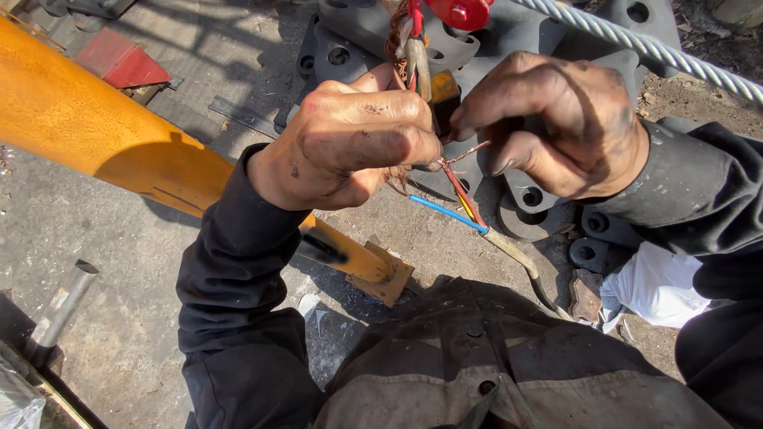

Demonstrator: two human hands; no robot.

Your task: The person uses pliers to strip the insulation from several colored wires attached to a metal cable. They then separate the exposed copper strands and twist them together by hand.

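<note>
Left hand (350, 143) grips the copper strands (465, 151); right hand (556, 119) pinches their tip. Twisting goes best kept tight and even, clear of the blue wire (445, 212).

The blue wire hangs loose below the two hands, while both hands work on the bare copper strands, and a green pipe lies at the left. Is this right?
Not quite: the pipe is yellow, not green, as the head view shows. The blue wire does hang loose below the left hand and right hand, which work the copper strands.

The hands, left hand (350, 143) beside right hand (556, 123), meet over the wires (461, 195), with a pipe (95, 135) lying to their left.
</note>
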